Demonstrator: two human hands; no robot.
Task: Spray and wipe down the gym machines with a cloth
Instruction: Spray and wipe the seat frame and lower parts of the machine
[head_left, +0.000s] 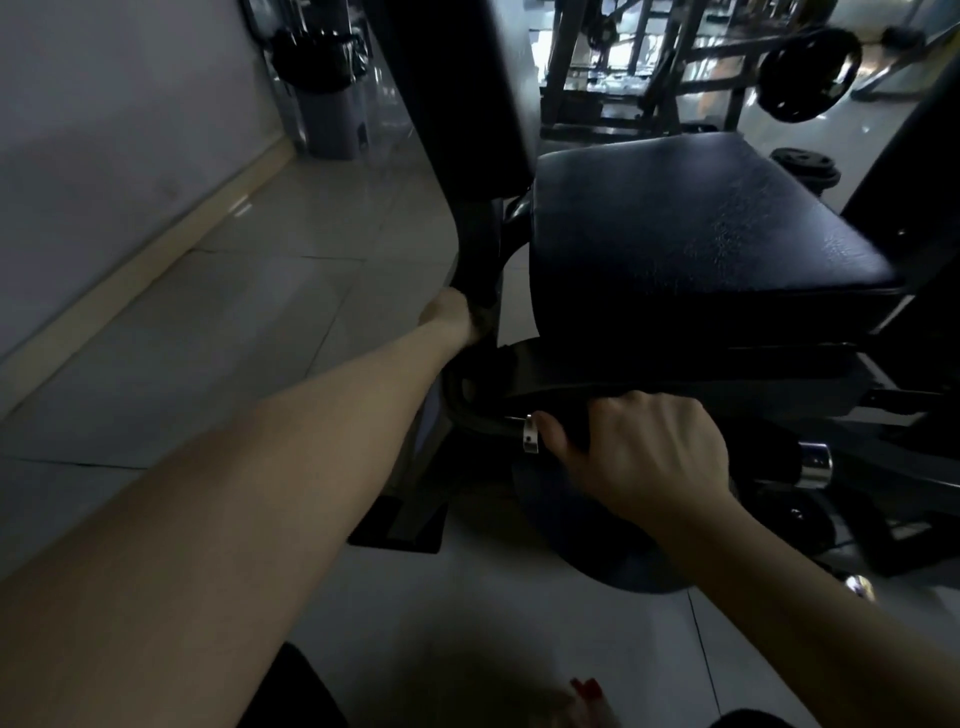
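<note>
as the right hand clasps a black handle, the left hand, grip unseen, may get pinched by the frame.

Left arm outstretched, left hand far forward; right hand nearer, curled round a dark grip.

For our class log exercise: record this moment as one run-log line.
phase: wiping | left hand: at frame post with dark cloth, fingers hidden | right hand: grips black handle below seat pad
</note>
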